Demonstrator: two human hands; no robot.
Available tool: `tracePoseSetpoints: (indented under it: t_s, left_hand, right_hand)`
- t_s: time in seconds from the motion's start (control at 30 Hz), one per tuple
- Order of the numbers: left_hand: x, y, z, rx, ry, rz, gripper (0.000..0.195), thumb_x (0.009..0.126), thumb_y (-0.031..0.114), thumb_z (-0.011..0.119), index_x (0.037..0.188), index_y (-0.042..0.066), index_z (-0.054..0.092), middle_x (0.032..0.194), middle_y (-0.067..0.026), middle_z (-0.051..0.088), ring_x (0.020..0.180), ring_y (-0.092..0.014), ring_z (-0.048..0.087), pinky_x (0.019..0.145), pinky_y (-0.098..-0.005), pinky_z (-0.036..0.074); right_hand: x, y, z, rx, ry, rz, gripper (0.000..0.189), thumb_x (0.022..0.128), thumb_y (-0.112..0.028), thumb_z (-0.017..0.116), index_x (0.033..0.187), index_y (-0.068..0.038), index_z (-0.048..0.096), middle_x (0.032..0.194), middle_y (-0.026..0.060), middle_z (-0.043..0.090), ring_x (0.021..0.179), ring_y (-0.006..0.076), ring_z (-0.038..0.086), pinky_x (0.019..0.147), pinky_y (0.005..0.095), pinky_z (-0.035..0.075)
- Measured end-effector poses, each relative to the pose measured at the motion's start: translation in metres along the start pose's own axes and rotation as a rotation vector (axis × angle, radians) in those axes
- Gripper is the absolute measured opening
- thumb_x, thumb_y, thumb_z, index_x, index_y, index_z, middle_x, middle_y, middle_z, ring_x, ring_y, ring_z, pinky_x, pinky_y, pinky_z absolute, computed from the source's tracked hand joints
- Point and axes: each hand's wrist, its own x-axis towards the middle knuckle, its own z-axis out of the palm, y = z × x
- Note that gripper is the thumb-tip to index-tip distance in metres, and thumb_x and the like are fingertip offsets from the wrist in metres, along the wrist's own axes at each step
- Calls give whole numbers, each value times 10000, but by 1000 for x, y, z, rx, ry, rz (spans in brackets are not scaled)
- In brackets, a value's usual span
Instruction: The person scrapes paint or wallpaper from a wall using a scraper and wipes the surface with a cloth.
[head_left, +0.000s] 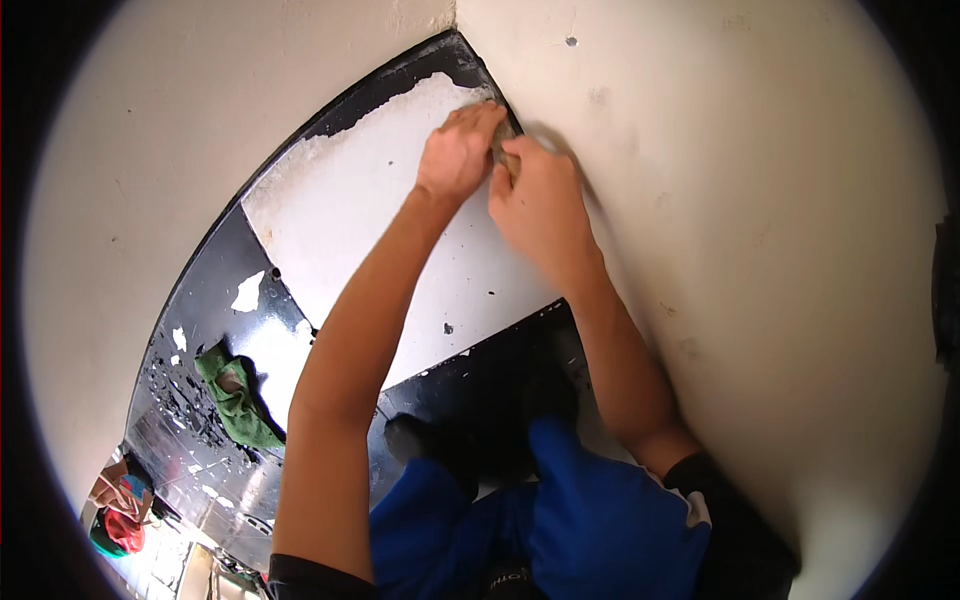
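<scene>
My right hand (541, 202) grips a small tan-brown tool (511, 163), mostly hidden by my fingers; its exact kind cannot be told. Close beside it, my left hand (459, 150) reaches down with bent fingers to the floor's edge at the right wall. Whether the left fingers hold the tool's far end or only press there is hidden. Under both hands lies a pale floor area (375, 240), bordered by a black surface layer (375, 101) with a ragged torn edge near the corner.
Beige walls (712, 225) meet at the far corner, close to my right arm. A crumpled green cloth (236, 397) lies on the glossy black floor (217, 270) at left, among black scraps (180, 409) and white patches. Red fabric (124, 531) and other items stand lower left.
</scene>
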Motion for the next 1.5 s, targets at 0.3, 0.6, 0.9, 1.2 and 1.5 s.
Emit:
tracePoseSetpoints:
  t_s: [0.3, 0.6, 0.9, 1.2, 1.5]
  left_hand:
    - [32, -36, -7, 143, 56, 49, 403, 856, 61, 640, 1258, 39, 661, 1325, -172, 686, 1240, -348, 651, 977, -442, 581]
    - [-13, 6, 7, 37, -49, -67, 451, 825, 9, 603, 1263, 105, 653, 1323, -128, 688, 1200, -325, 667, 952, -446, 583]
    - [-78, 79, -109, 401, -525, 200, 710, 970, 263, 693, 1580, 90, 375, 1661, -160, 340, 1534, -387, 316, 1227, -575, 314]
    - [-237, 69, -247, 313, -342, -316, 798, 923, 126, 692, 1627, 121, 314, 1714, -183, 211, 1567, -463, 198, 1246, -606, 246]
    - [-438, -3, -298, 732, 236, -1122, 965, 866, 336, 780, 1661, 235, 243, 1721, -248, 81, 1496, -661, 94, 1002, -886, 266]
  right_hand:
    - [41, 1, 35, -29, 109, -83, 251, 880, -74, 629, 1065, 88, 676, 830, 296, 703, 776, 457, 701, 739, 472, 580]
    - [-28, 32, 23, -18, 123, -61, 285, 893, -100, 652, 1146, 28, 676, 928, 311, 712, 896, 484, 702, 812, 525, 570]
    - [-105, 31, -35, 183, 31, -42, 401, 894, -117, 738, 1275, -22, 658, 804, 110, 708, 623, 128, 600, 592, 300, 508]
    - [-150, 41, 27, 698, -334, 293, 393, 1049, -313, 634, 1189, 55, 625, 833, 106, 719, 478, 86, 533, 439, 241, 420]
    - [-167, 33, 42, 714, -364, 404, 398, 1102, -339, 471, 1220, 5, 634, 745, 29, 562, 453, 63, 396, 388, 230, 276]
